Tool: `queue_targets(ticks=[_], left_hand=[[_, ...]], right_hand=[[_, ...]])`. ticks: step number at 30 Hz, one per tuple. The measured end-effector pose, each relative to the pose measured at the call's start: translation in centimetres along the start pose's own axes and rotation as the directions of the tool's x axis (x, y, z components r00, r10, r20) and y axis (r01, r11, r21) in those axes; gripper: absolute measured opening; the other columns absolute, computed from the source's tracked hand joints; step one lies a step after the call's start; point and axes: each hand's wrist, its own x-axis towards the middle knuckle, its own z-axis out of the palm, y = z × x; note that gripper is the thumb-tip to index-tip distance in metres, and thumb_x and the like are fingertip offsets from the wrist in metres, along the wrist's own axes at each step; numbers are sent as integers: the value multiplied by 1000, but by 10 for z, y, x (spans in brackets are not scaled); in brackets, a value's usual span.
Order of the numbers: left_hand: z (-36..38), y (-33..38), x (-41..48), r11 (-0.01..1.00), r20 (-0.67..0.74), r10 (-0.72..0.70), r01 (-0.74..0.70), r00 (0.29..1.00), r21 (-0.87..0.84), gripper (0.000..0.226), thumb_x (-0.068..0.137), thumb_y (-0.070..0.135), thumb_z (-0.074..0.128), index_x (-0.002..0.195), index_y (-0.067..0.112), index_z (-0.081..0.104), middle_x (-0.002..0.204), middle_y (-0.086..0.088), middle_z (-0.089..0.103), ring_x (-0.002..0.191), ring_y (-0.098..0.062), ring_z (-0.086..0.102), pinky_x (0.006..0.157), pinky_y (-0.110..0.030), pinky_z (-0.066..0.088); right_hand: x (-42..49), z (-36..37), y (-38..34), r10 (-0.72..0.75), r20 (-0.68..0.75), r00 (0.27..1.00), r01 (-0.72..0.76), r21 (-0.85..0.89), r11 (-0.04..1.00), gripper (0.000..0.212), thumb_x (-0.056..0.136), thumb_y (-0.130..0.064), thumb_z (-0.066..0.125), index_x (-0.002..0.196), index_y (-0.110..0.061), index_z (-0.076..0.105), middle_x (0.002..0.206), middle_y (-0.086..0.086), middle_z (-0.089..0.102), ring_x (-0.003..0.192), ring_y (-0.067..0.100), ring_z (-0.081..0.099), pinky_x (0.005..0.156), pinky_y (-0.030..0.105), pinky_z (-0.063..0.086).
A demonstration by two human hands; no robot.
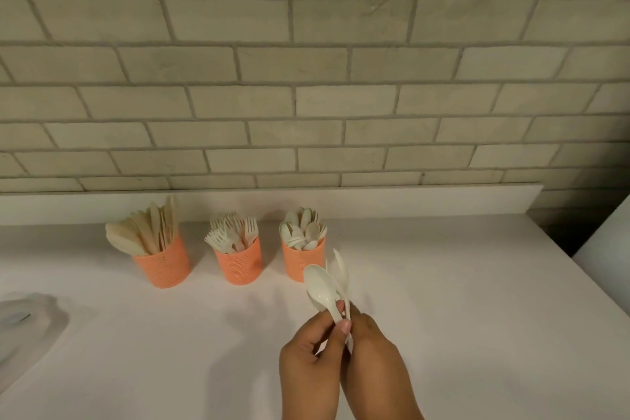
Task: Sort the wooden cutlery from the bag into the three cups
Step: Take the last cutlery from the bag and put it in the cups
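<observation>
Head view. Lower centre: the left hand (308, 361) and right hand (375, 358) meet above the white counter (460, 300). The fingers (345, 327) of both are curled round the handles of a small bunch of pale cutlery (341, 271), with a spoon (318, 286) foremost and bowl up. Middle left to centre: three orange cups stand in a row near the brick wall (306, 78), the knife cup (163, 266), fork cup (240, 266) and spoon cup (296, 264), each filled. Lower left edge: the clear bag (24, 320) lies flat.
</observation>
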Motion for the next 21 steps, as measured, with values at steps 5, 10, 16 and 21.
queue_targets(ticks=[5, 10, 16, 21], left_hand=[[-1, -7, 5, 1000, -18, -20, 19, 1000, -18, 43, 74, 1, 73, 71, 44, 74, 77, 12, 75, 79, -2, 69, 78, -18, 52], [-3, -9, 9, 1000, 11, -4, 4, 1000, -4, 45, 71, 1, 75, 69, 45, 72, 76, 11, 75, 75, -5, 70, 77, -28, 54], [-4, -8, 13, 1000, 46, 14, -15, 999, 13, 44, 68, 1, 78, 71, 44, 69, 72, 14, 74, 76, -3, 69, 74, -17, 53], [-12, 14, 26, 994, 14, 95, -95, 995, -58, 27, 71, 1, 74, 84, 24, 75, 78, 2, 76, 80, -17, 71, 81, -32, 53]], right_hand=[[-1, 4, 4, 25, 6, 1000, -24, -21, 999, 48, 99, -34, 39, 146, -27, 29, 130, -9, 53, 110, 12, 60, 85, 16, 43], [-1, 7, 5, 46, 21, 999, -45, -59, 997, 45, 100, -27, 36, 144, -24, 31, 129, -6, 52, 109, 11, 59, 67, 10, 32], [-3, 4, 5, 50, 45, 998, -51, 31, 998, 37, 97, -23, 40, 134, -27, 46, 118, -7, 60, 103, 9, 61, 56, -1, 30], [-4, 4, 4, 30, 100, 994, -46, 161, 986, 37, 92, -13, 42, 125, -25, 53, 90, -13, 56, 78, 6, 56, 62, 3, 34]])
